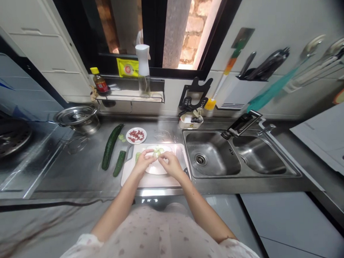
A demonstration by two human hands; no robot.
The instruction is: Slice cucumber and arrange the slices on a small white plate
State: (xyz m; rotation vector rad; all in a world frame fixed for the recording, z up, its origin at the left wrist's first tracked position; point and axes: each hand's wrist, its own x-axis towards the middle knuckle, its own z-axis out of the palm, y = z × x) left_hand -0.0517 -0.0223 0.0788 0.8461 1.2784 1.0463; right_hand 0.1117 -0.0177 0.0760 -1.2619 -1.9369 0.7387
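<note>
A white plate [156, 168] rests on the pale cutting board [151, 182], with thin cucumber slices [159, 149] at its far side. Above the plate, my left hand [145, 160] and my right hand [169, 162] meet with fingertips pinched on a pale green cucumber slice [156, 154]. More slices [137, 156] lie on the board just left of the plate, partly behind my left hand. To the left of the board are a long whole cucumber [111, 147] and a shorter cut piece [119, 163]. A small dish of chopped red bits [136, 136] sits behind the board.
A double sink [213, 154] with a black faucet [240, 124] is right of the board. At the back left stands a lidded steel pot [80, 119]. A wall shelf [130, 95] holds bottles. A dark knife handle [186, 171] shows at the board's right edge.
</note>
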